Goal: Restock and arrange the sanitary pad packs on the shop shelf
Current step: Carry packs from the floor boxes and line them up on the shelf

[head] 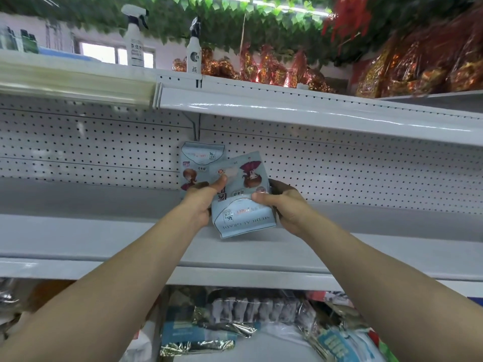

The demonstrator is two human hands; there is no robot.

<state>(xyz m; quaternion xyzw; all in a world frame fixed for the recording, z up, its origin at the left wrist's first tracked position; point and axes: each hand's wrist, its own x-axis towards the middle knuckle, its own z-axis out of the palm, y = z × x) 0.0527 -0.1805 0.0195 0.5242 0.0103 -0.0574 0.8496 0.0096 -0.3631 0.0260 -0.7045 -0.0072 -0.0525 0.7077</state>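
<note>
A pale blue sanitary pad pack (241,205) with a cartoon girl printed on it is held upside down over the grey shelf (104,231). My left hand (201,202) grips its left edge, thumb on the front. My right hand (285,205) grips its right side, thumb across the front. A second, matching pack (198,165) stands upright behind it against the pegboard back wall; my left hand partly hides its lower part.
The white shelf above (287,111) overhangs the hands and carries two spray bottles (134,37) and red-gold foil goods (274,69). Below the grey shelf lie several foil and plastic packets (235,322). Bare shelf runs left and right of the packs.
</note>
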